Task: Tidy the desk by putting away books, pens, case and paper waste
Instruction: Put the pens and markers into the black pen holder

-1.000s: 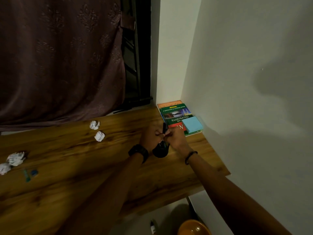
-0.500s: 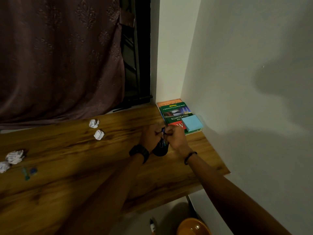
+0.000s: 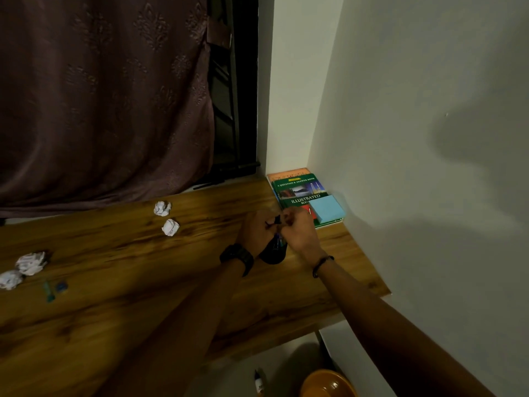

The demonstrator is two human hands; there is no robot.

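I am watching both hands meeting over the black case point(image 3: 274, 254), which is standing on the wooden surface point(image 3: 200, 282) just in front of the stack of books point(image 3: 296, 190). The left hand point(image 3: 255, 234), the one wearing the dark watch point(image 3: 237, 257), is curling its fingers round the top of the case. The right hand point(image 3: 301, 230), wearing a thin bracelet point(image 3: 322, 265), is pinching a small dark tab at the case's mouth (the picture is too blurred for me to be naming that tab). A few pens point(image 3: 279, 242) are showing as blue streaks inside the case, between the two hands.

The books are lying flat in the corner where the surface is meeting the white wall point(image 3: 415, 167), with a light blue pad point(image 3: 326, 212) sitting on the top cover at its near right corner. Left of the books, well apart from them, two paper balls point(image 3: 162, 208) point(image 3: 170, 227) are lying close together. Far to the left of the books, another two crumpled papers point(image 3: 31, 262) point(image 3: 10, 279) are resting near the edge of my view, with small blue and green bits point(image 3: 54, 289) just beside them. A dark curtain point(image 3: 100, 96) is hanging behind the surface, left of the books. Below the books, under the surface's edge, an orange round thing point(image 3: 326, 385) is showing on the floor.
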